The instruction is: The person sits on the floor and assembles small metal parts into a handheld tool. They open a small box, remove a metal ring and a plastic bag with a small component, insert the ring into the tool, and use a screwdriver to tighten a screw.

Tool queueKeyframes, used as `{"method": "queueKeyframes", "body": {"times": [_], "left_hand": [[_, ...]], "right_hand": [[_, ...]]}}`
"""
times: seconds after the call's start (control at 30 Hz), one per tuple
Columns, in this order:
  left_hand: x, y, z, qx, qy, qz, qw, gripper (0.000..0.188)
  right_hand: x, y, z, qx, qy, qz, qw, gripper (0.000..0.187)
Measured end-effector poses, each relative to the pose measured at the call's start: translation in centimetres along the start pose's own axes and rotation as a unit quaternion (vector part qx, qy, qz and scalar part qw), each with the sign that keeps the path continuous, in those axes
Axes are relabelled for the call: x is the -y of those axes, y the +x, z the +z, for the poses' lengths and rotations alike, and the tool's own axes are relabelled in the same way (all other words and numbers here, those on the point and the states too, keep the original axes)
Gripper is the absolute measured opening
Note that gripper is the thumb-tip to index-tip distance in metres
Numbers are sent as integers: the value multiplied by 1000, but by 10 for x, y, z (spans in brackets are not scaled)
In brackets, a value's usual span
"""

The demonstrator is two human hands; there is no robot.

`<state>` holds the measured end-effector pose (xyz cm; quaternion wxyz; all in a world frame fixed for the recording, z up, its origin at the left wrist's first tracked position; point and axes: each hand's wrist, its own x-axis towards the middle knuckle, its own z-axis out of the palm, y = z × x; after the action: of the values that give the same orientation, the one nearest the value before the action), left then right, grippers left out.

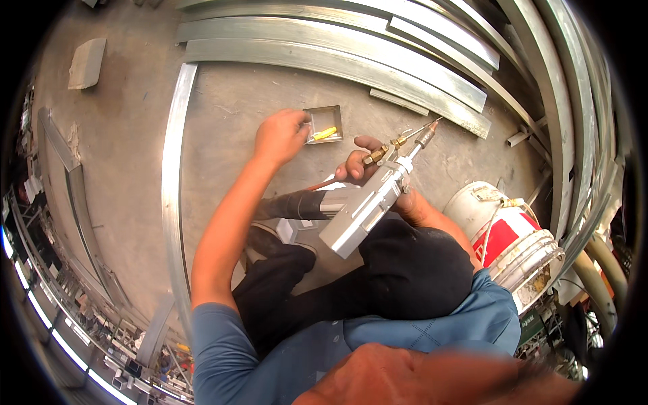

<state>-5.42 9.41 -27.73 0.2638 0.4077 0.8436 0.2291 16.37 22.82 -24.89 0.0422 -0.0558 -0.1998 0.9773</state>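
Silver welding torch (368,209), one, gripped by right hand (356,169), left hand (279,136) at eleven o'clock, its grip unclear, one square tray (324,117) at twelve, one yellow object (325,133) inside

A grey-brown floor (128,155) bears, at 12 o'clock from the middle of the view, a small square tray (339,120), with long metal bars (324,58) beyond it from 11 round to 2. A pale metal strip (173,155) runs along 9 o'clock, and a grey block (88,64) lies at 10. A white-and-red bucket (509,236) sits just past 3 o'clock
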Motion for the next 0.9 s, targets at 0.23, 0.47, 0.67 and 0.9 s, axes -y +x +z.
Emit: {"method": "queueKeyframes", "body": {"times": [0.23, 0.47, 0.67, 0.9], "left_hand": [[-25, 20, 30, 143, 158, 64, 975, 13], [-22, 27, 39, 212, 190, 46, 958, 14], [-31, 13, -7, 67, 26, 11, 997, 34], [-16, -31, -24, -130, -359, -143, 913, 24]], "right_hand": [[5, -3, -1, -32, -6, -2, 999, 129], [9, -1, 2, -43, -11, 8, 999, 131], [10, -2, 1, -49, -28, -5, 998, 129], [7, 2, -1, -57, -30, -8, 998, 128]]}}
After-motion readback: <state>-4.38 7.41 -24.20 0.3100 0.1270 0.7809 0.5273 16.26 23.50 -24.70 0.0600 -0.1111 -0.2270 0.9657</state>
